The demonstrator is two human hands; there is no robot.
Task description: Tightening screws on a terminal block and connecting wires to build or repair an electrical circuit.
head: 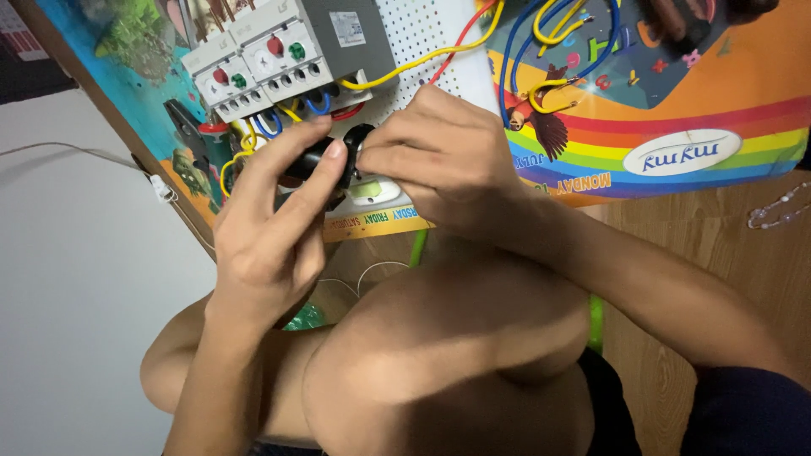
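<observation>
Both hands point(363, 181) grip a small black part point(325, 160) below wired breakers point(270, 63).

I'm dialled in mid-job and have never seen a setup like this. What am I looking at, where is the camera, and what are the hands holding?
There is no machine here: a person works with two bare hands, and the single picture comes from a camera on their head, looking down past their knees. The left hand and the right hand together grip a small black cylindrical part; what it is exactly I cannot tell. Just behind it is a white perforated board carrying grey switch units with red and green buttons. Yellow wires, blue wires and a red one run from them. The board lies on a colourful printed mat over a wooden floor. A small white and green device sits under the hands.
</observation>
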